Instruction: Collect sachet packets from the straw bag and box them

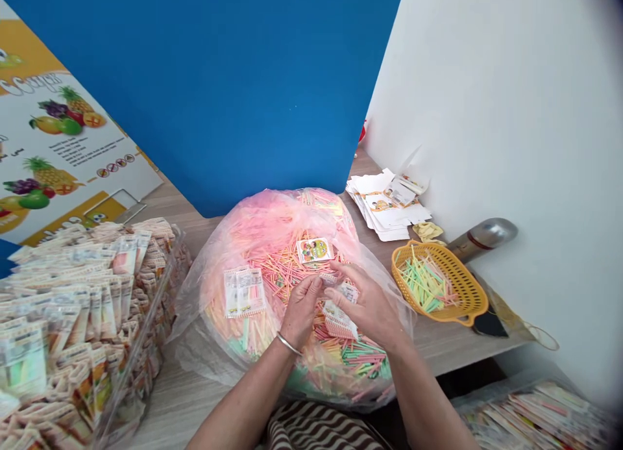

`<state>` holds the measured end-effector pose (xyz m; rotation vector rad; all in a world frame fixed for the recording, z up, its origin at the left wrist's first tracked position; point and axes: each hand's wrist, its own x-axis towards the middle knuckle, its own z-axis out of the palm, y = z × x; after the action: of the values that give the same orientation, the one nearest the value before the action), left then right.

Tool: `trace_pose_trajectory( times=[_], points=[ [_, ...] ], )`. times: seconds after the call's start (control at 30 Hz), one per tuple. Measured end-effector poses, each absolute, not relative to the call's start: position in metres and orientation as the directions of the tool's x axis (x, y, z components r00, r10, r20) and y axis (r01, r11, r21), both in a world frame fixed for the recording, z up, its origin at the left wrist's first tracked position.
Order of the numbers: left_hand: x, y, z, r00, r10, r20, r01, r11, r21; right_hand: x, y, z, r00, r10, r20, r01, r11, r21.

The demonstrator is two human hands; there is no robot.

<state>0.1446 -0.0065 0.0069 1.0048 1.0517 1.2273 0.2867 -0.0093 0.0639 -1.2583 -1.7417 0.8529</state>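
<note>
Over a large clear plastic bag [189,320] full of thin pastel sticks [272,268], both hands meet at a small printed plastic packet [348,291]. My left hand [302,307], with a bangle at the wrist, is closed, thumb and fingers pinched at the packet's left edge. My right hand [367,304] grips the same packet between thumb and fingers from the right. Beneath it, another packet [341,323] with a striped edge is partly covered. A packet with a fruit print [315,250] lies on the sticks behind my hands. Further packets [244,292] rest on the bag's left side.
At left, a clear bin [141,339] is heaped with filled packets [87,300]. Right of the bag sit a yellow basket [474,294] of sticks, a metal flask [487,234] and flat white cartons [389,210]. A blue panel [263,93] stands behind; more packets [540,411] lie lower right.
</note>
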Motion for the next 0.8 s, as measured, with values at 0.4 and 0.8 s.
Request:
trace_pose_trajectory(
  times=[0.4, 0.8],
  points=[
    [0.054, -0.027, 0.035, -0.544, 0.821, 0.174, 0.21, -0.067, 0.975, 0.23, 0.026, 0.024, -0.291, 0.916, 0.278, 0.707, 0.401, -0.582],
    [0.013, -0.01, -0.01, -0.723, 0.682, 0.108, 0.266, 0.131, 0.955, 0.155, 0.054, -0.035, -0.234, 0.972, 0.03, 0.95, 0.235, -0.206]
  ],
)
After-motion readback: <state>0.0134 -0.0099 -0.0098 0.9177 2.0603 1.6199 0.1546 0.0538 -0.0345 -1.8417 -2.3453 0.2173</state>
